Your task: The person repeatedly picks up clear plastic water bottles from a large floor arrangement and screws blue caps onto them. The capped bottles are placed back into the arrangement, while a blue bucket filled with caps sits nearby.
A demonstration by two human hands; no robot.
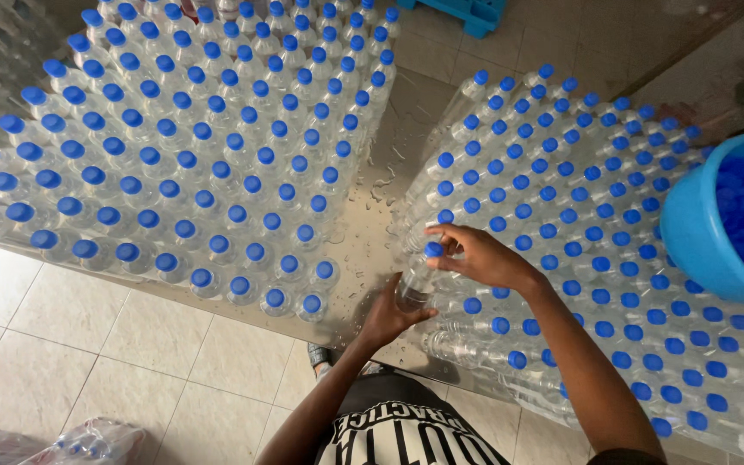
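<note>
A clear plastic bottle [415, 280] with a blue cap stands near the front edge of a wet metal table [372, 185]. My left hand [387, 317] grips the bottle's lower body. My right hand [475, 256] is closed over the top, fingertips on the blue cap [433, 250]. Right of it stands a dense block of capped bottles [579, 224]. A second, larger block of capped bottles [191, 146] fills the table's left side.
A blue bucket [699, 232] full of loose blue caps sits at the right edge, on the bottles. A wet bare strip of table runs between the two blocks. Tiled floor lies below, with a plastic-wrapped pack of bottles [88, 443] at bottom left.
</note>
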